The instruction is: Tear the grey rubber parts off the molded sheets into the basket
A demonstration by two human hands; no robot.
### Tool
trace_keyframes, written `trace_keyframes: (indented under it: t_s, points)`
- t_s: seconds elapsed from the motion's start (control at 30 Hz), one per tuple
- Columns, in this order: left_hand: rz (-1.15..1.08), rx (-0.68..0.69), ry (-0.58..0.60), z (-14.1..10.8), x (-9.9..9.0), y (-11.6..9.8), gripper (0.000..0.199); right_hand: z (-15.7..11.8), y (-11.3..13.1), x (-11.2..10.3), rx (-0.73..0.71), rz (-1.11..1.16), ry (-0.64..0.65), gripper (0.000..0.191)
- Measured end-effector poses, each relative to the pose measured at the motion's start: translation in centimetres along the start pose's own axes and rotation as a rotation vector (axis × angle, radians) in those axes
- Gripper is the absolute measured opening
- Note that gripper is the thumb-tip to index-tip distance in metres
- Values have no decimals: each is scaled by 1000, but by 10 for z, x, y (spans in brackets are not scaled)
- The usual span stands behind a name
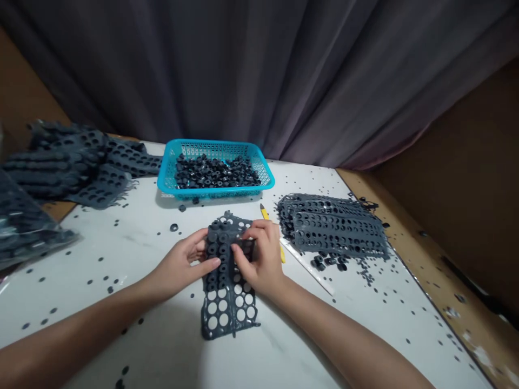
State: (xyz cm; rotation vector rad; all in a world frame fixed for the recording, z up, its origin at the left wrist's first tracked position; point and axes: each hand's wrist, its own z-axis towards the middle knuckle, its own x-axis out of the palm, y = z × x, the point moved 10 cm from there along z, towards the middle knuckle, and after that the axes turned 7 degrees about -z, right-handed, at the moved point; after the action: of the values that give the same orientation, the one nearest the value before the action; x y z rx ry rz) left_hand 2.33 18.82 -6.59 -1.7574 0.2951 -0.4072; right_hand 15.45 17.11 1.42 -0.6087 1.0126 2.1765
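A dark rubber sheet with rows of round holes [223,308] lies in front of me at the middle of the table. Thick black ring-shaped parts [217,248] stand in rows on its upper left portion. My left hand [188,265] holds the left edge of these rows, thumb on top and fingers at the side. On the right side of the sheet, my right hand [261,259] is closed with bent fingers around a raised part of it, the thumb near the rings. The fingertips partly hide what is gripped there.
Behind the sheet stands a blue basket [214,192] of small black rings. A stack of punched sheets [336,227] lies right, near a yellow cutter [265,212] and white strip [308,265]. More sheets [60,162] and a clear bag [28,227] are left. Black discs litter the white table [162,346].
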Motion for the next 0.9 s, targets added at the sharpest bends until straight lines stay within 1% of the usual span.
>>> trace_keyframes:
  t_s: [0.07,0.1,0.17,0.23,0.3,0.4,0.5,0.6,0.67,0.7,0.77,0.83,0.9]
  points:
    - [63,14,44,-1,5,-3,34,-2,0,-5,-5,-80,-51,13]
    - [100,27,50,-1,6,-4,29,-1,2,-5,-18,-99,-49,15]
    - [187,65,47,-1,7,-7,22,0,7,0,-59,-92,11,20]
    - [281,101,38,-1,6,-8,17,0,11,9,-101,-50,110,22]
    - [382,128,22,-2,6,-10,12,0,13,17,-126,-8,193,20]
    - [525,161,29,-4,9,-15,5,-1,12,22,-153,-29,253,12]
    - [565,186,67,-6,14,-21,10,-2,12,30,-208,-143,325,18]
    - [513,163,75,-5,14,-21,22,-4,15,45,-259,-208,486,22]
    - [489,150,67,-2,13,-20,32,-6,12,54,-195,-152,618,24]
    - [479,147,67,0,13,-20,35,-8,9,59,-135,-79,688,25]
    - [433,137,87,5,15,-20,40,-12,4,66,5,145,814,28]
    - [333,104,167,10,22,-19,39,-17,1,71,124,414,915,31]
    - [181,30,298,13,32,-15,35,-20,-4,74,234,629,969,35]
